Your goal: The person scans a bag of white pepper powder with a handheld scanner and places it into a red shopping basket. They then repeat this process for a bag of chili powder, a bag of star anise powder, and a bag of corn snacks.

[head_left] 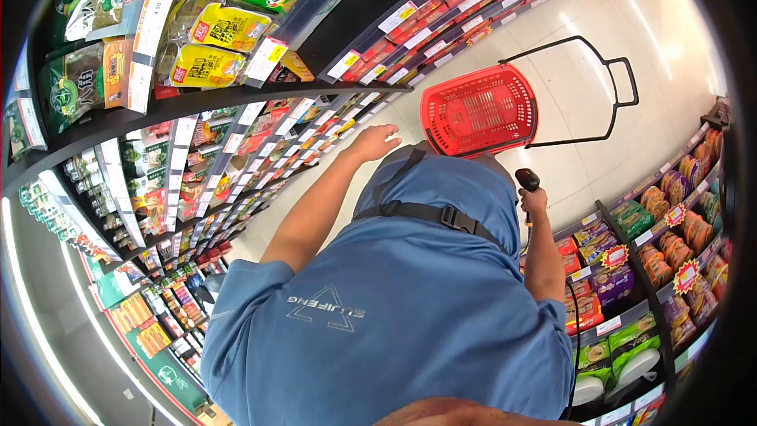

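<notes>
Red basket (479, 110) is on the pale tile floor (579, 87), straight ahead of the person, between the two hands in the view but beyond both. Neither hand touches it. Its slotted bottom shows, and the near edge sits right by the lower clothing in the view; can't tell if they touch. Black handle frame (617, 102) extends from the basket out to the right, lying over the floor.

Left hand (374, 143): off the basket's near left side, just short of it in the view. Open, fingers spread loosely, holding nothing visible. Nearest things are the basket and the left shelving.

Right hand (534, 201): off the basket's near right corner. Closed around a dark grip with a rounded black top (527, 180); can't tell what the object is. Dark cable (576, 323) runs down beside the right arm; its link to the grip is unclear.

Blue shirt (394, 323) fills the lower middle, with a black strap and buckle (449, 217) across it.

Left shelving (236, 102): rows of packets with price tags, yellow packs (209, 65) near the top. Right shelving (654, 284): bagged goods, red starburst labels (615, 257), green packs (631, 339) lower down.
</notes>
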